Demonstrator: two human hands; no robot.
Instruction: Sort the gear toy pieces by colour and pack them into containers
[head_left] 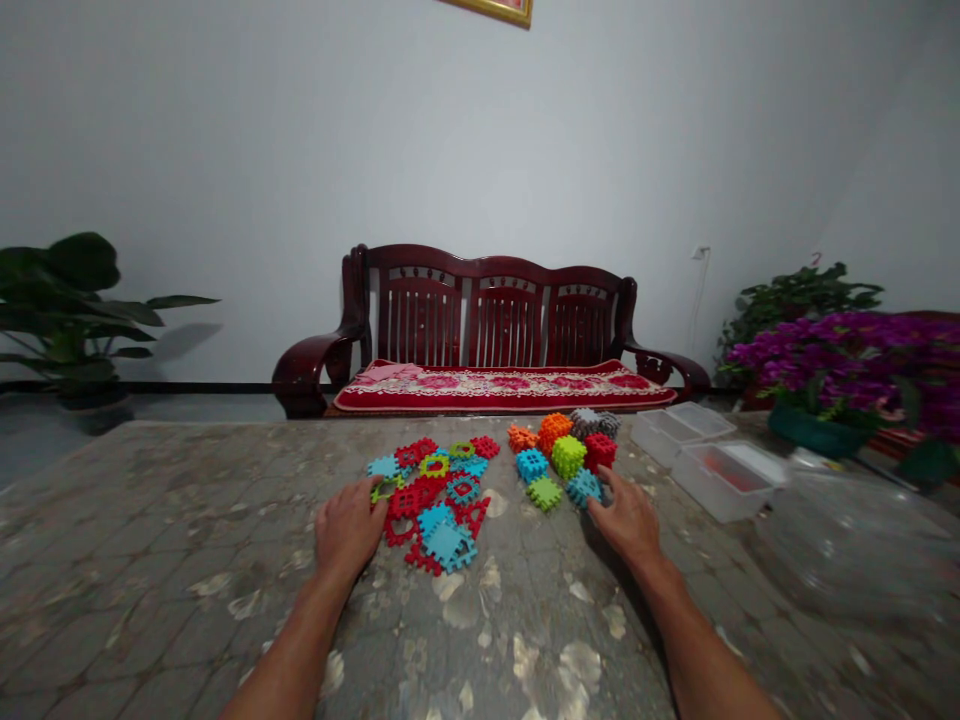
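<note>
A pile of flat toothed puzzle tiles (439,495), red, blue and green, lies on the marble-patterned table (187,560). My left hand (347,528) rests palm down at the pile's left edge, fingertips touching a green tile. To the right sits a cluster of assembled toothed cubes (568,455) in orange, green, red, blue and grey. My right hand (628,517) lies flat beside the cluster, its fingers touching a blue cube (583,487). Neither hand holds anything.
Two clear plastic boxes (705,455) stand at the table's right, with a clear bowl (862,545) nearer me. Purple flowers (847,365) sit at far right. A dark wooden bench (495,335) with a red cushion stands behind the table, and a leafy plant (71,310) at left.
</note>
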